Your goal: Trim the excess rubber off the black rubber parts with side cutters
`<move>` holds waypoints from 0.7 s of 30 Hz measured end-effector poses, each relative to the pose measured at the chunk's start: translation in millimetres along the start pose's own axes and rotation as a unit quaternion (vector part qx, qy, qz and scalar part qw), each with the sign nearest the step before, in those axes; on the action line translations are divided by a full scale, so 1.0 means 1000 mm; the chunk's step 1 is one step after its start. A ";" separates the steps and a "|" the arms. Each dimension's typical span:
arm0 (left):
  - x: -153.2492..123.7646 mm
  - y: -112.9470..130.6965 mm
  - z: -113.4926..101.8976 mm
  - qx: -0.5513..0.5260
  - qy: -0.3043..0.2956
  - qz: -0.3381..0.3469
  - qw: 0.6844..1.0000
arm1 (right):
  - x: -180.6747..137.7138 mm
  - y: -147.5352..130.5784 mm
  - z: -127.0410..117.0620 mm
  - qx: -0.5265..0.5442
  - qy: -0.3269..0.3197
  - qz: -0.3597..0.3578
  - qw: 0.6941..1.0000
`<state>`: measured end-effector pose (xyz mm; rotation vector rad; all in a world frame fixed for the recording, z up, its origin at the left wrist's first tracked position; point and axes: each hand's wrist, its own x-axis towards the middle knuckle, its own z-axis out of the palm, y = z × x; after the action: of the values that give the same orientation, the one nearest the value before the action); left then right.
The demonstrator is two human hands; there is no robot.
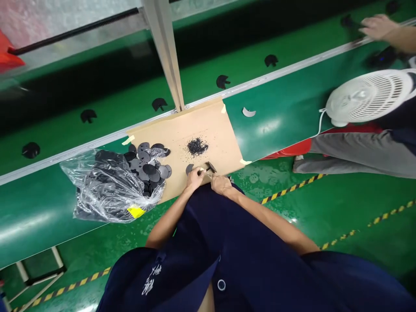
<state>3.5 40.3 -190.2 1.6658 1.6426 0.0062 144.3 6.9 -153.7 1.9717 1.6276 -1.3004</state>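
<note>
The left hand (195,177) pinches the black part (212,167) over the cardboard (224,149); the right hand (221,185) is curled closed, contents unclear. The part lies between and just beyond both hands, slanting from far left to near right

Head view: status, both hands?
Left hand, right hand close together at dark piece; grip unclear. Black crumbs beyond, apart from hands. Plastic bag at left.

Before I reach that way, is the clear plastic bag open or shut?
Open: the clear plastic bag lies on the bench, with black discs spread out of it onto the brown sheet.
</note>
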 end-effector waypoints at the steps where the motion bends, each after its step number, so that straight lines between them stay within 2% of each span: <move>1: 0.003 0.004 0.003 -0.005 0.001 0.004 1.000 | -0.002 0.002 0.000 -0.007 -0.001 0.001 1.000; 6: 0.007 0.016 0.010 -0.027 0.012 0.023 0.999 | -0.021 0.005 -0.003 -0.038 -0.003 0.021 0.999; 12: 0.008 0.018 0.024 -0.053 -0.003 0.046 0.998 | -0.038 0.014 -0.006 -0.038 0.013 0.038 0.998; 21: 0.010 0.014 0.041 -0.059 -0.019 0.035 0.997 | -0.037 0.027 0.002 0.002 0.020 0.030 0.999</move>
<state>37.8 29.4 -216.8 1.6225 1.5257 0.1051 168.6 -27.1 -135.4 2.0445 1.5727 -1.2502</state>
